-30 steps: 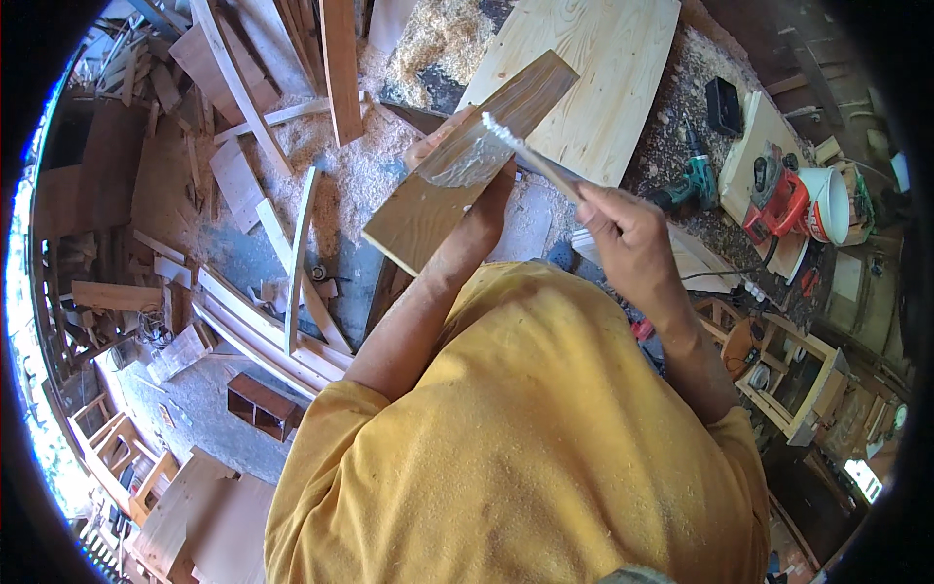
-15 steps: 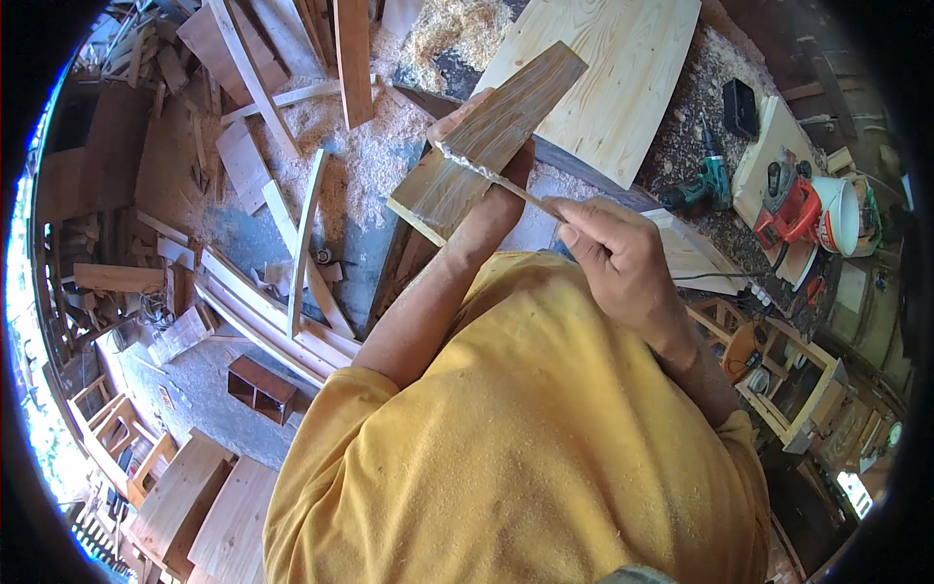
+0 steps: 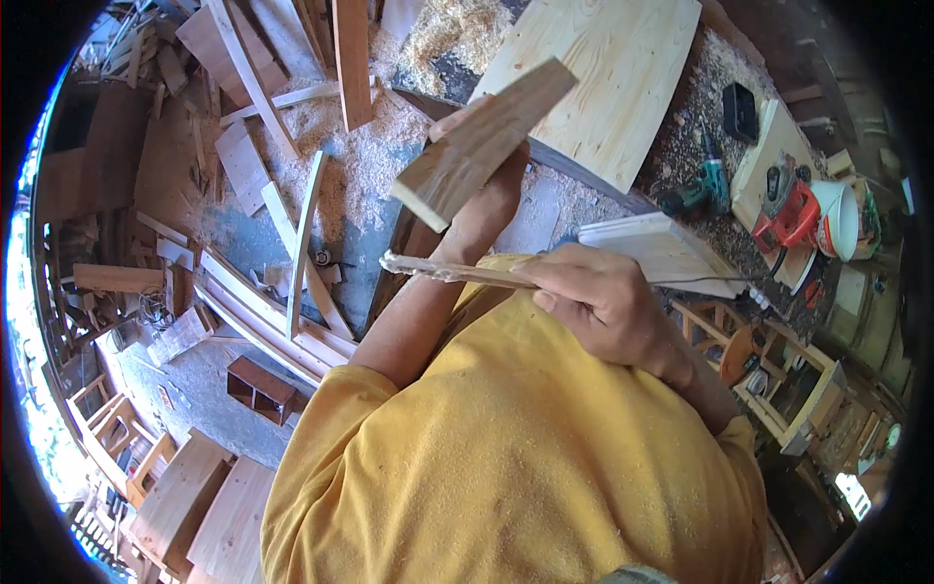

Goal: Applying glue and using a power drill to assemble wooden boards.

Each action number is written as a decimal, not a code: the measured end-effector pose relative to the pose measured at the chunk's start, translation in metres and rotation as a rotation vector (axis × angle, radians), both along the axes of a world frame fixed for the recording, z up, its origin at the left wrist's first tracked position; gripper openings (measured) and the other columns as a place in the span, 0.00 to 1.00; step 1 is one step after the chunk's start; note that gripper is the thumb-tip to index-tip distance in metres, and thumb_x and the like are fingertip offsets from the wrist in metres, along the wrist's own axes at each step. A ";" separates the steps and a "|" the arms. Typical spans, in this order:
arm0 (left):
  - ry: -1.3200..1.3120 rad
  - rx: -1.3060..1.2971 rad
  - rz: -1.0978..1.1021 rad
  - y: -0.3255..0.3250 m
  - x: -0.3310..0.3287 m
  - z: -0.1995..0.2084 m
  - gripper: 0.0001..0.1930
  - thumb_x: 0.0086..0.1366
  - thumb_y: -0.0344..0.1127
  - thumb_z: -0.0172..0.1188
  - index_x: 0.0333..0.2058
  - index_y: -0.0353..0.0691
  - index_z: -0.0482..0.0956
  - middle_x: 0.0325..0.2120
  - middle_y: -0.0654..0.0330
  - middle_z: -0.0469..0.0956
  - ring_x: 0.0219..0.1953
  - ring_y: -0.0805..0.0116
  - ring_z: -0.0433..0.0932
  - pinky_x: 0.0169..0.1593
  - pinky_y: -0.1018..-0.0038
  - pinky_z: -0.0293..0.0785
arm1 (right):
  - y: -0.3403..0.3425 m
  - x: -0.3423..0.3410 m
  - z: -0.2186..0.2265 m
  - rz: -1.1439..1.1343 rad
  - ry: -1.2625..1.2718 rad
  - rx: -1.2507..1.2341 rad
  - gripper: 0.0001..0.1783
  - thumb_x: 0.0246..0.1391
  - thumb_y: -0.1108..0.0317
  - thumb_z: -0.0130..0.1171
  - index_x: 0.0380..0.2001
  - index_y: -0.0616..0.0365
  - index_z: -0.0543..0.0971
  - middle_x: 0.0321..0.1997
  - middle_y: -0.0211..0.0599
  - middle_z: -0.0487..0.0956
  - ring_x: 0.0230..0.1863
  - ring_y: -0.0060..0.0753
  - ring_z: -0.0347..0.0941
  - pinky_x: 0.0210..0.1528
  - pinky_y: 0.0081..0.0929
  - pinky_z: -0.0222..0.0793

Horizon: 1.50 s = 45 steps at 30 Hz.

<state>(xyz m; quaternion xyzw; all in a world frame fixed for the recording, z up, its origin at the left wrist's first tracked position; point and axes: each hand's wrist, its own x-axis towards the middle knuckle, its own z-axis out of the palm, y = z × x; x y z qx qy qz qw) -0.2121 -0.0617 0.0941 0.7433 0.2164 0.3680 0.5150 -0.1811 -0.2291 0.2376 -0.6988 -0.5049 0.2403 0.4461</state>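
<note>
We grip a short tan wooden board in our left hand, raised over the sawdust-strewn floor | our right hand closes on a thin glue-smeared wooden stick | beyond: pale pine panel on shaving-covered workbench, teal cordless drill.

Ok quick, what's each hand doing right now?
Left hand: closed, holding up a wooden board.
Right hand: closed around a thin glue-smeared stick.
</note>
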 end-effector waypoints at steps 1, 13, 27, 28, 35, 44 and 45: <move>0.010 0.111 -0.040 0.001 -0.001 0.016 0.21 0.55 0.30 0.62 0.48 0.36 0.70 0.43 0.53 0.72 0.47 0.61 0.71 0.51 0.67 0.66 | 0.001 0.003 0.003 0.052 0.041 0.091 0.12 0.53 0.75 0.56 0.42 0.65 0.78 0.31 0.45 0.78 0.29 0.37 0.76 0.30 0.28 0.71; 0.204 -0.105 -0.536 0.031 -0.024 0.092 0.26 0.48 0.29 0.65 0.47 0.33 0.67 0.39 0.47 0.74 0.45 0.53 0.76 0.49 0.67 0.72 | 0.002 0.084 0.062 -0.072 -0.558 0.158 0.17 0.49 0.77 0.59 0.45 0.63 0.76 0.31 0.43 0.76 0.30 0.39 0.74 0.33 0.30 0.71; 0.252 -0.043 -0.634 0.039 -0.036 0.103 0.27 0.47 0.29 0.67 0.46 0.34 0.69 0.37 0.47 0.75 0.44 0.53 0.77 0.47 0.65 0.72 | -0.006 0.108 0.078 0.013 -0.722 0.060 0.20 0.43 0.78 0.62 0.44 0.59 0.78 0.32 0.43 0.76 0.32 0.42 0.74 0.33 0.34 0.70; 0.281 0.022 -0.637 0.041 -0.037 0.108 0.28 0.46 0.29 0.67 0.47 0.33 0.68 0.37 0.47 0.75 0.44 0.52 0.76 0.47 0.66 0.72 | -0.006 0.108 0.080 0.031 -0.743 0.042 0.20 0.43 0.78 0.62 0.44 0.59 0.78 0.32 0.43 0.76 0.32 0.42 0.74 0.33 0.33 0.70; 0.295 0.071 -0.688 0.042 -0.037 0.106 0.29 0.45 0.29 0.67 0.48 0.33 0.68 0.39 0.46 0.75 0.46 0.50 0.75 0.48 0.65 0.71 | -0.013 0.115 0.089 0.014 -0.769 0.075 0.17 0.46 0.78 0.60 0.43 0.62 0.78 0.31 0.44 0.77 0.31 0.42 0.75 0.31 0.32 0.71; 0.310 0.112 -0.682 0.043 -0.032 0.095 0.29 0.45 0.29 0.66 0.49 0.33 0.68 0.40 0.46 0.75 0.46 0.49 0.75 0.49 0.65 0.71 | -0.020 0.099 0.087 0.139 -0.533 -0.051 0.12 0.49 0.77 0.58 0.40 0.65 0.78 0.30 0.46 0.78 0.29 0.42 0.76 0.30 0.32 0.71; 0.309 0.097 -0.682 0.042 -0.033 0.097 0.29 0.45 0.29 0.66 0.48 0.33 0.68 0.40 0.46 0.75 0.46 0.49 0.75 0.48 0.65 0.71 | -0.019 0.101 0.086 0.146 -0.515 -0.024 0.12 0.49 0.77 0.58 0.40 0.66 0.78 0.30 0.46 0.78 0.29 0.42 0.76 0.30 0.32 0.71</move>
